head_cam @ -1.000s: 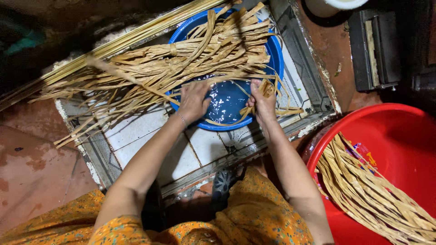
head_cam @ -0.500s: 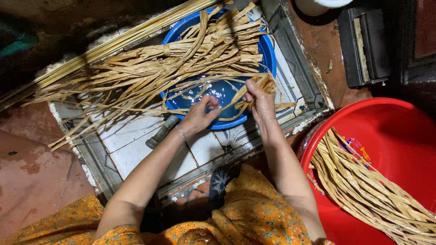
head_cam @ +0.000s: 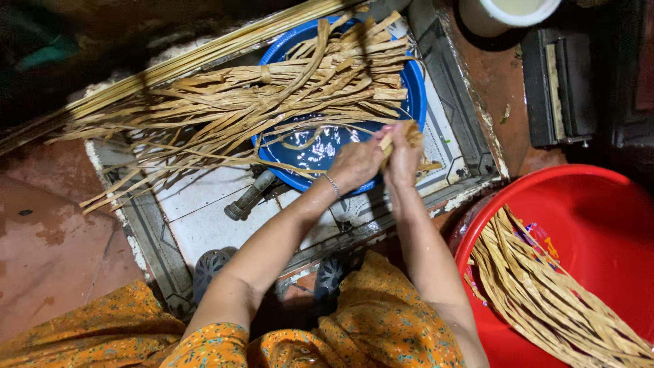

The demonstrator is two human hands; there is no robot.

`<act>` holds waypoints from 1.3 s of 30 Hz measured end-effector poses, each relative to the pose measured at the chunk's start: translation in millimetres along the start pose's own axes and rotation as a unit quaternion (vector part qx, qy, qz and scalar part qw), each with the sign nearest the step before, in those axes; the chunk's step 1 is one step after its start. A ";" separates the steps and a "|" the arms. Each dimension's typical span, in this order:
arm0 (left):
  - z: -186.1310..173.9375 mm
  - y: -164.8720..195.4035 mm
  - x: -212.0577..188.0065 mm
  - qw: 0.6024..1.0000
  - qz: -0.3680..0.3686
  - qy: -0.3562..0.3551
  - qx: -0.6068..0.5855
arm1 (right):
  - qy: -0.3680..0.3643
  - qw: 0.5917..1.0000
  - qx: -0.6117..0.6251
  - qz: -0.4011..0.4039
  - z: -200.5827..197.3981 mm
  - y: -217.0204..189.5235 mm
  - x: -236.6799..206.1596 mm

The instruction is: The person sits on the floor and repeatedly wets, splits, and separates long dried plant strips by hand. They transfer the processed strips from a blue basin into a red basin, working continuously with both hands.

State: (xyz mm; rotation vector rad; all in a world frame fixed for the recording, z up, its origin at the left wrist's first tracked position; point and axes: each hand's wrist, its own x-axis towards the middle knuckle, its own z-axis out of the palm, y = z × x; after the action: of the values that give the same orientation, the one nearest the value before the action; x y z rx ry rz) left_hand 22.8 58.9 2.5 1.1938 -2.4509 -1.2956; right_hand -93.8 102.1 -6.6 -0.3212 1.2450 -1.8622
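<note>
Tan strips [head_cam: 409, 133], hands [head_cam: 381, 160] now joined

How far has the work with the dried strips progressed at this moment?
Done, apparently: a pile of strips lies in the red tub. In hand: the left hand and right hand grip one folded strip together over the water of the blue basin. Left: a large bundle of strips lies across the basin, so much seems to remain.

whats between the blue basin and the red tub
In the head view, the person's right hand and forearm cross that stretch, gripping a folded strip beside the blue basin. Beneath lie the tiled ledge and its rim before the red tub.
</note>
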 end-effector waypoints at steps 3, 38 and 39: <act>1.3 7.6 -12.7 0.999 0.033 -0.010 0.022 | 0.084 0.993 -0.079 0.032 -11.1 -18.0 18.3; -95.2 -147.5 -35.5 0.958 -0.024 0.111 0.265 | -0.077 0.916 -0.367 -0.142 9.3 9.4 -13.2; -93.3 -149.7 -27.8 0.954 -0.031 0.091 0.284 | -0.115 0.922 -0.350 -0.119 8.5 23.3 -14.9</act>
State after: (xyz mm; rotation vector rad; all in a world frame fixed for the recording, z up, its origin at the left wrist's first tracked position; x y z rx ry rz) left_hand 170.5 -30.1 -43.8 1.4325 -2.7433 -0.4514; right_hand -67.8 104.8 -19.0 -1.0859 1.7253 -1.4449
